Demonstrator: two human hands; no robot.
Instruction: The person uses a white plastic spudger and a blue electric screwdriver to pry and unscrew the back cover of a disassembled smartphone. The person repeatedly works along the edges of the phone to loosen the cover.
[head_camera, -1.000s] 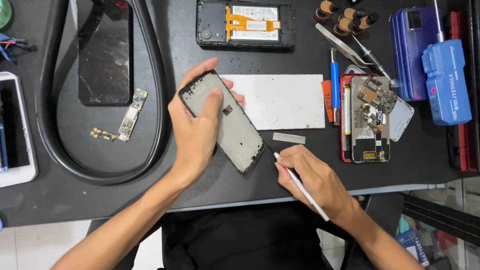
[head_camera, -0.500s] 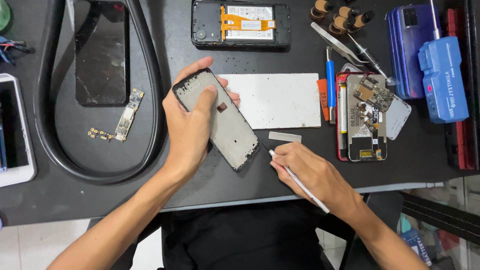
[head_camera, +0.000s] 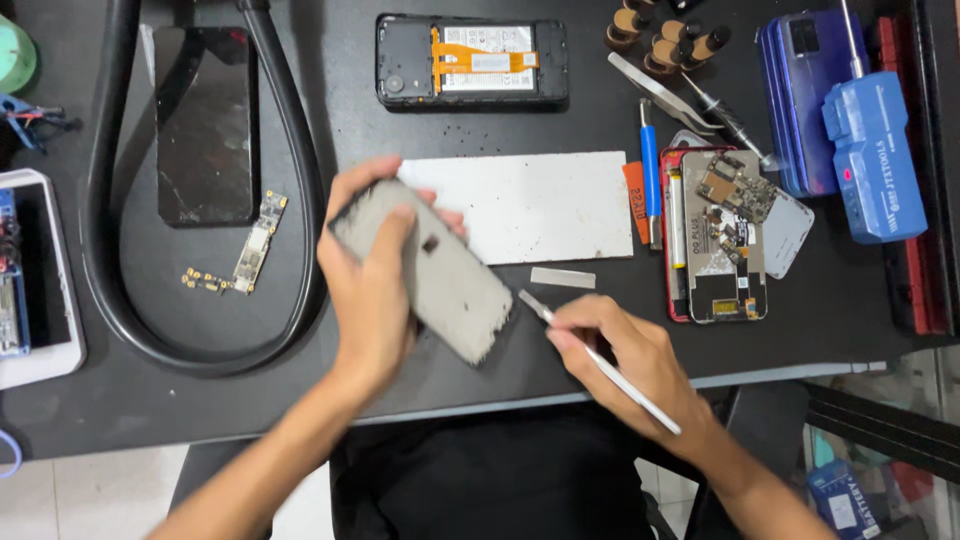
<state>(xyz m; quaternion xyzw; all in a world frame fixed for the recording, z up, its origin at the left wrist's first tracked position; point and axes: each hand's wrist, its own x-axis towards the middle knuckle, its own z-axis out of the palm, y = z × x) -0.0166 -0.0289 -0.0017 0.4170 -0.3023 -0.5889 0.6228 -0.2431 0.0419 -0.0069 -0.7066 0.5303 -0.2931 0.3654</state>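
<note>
On black bench, left hand (head_camera: 375, 290) gripping one phone frame (head_camera: 440, 280), right hand (head_camera: 630, 360) one spudger (head_camera: 600, 362)

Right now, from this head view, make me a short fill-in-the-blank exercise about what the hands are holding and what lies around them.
1. The left hand grips a grey phone frame that is tilted over the ____ table.
2. The right hand holds a thin ____ tool like a pen.
3. A black hose loops around a small ____ board.

Missing words: black; white; circuit
</note>
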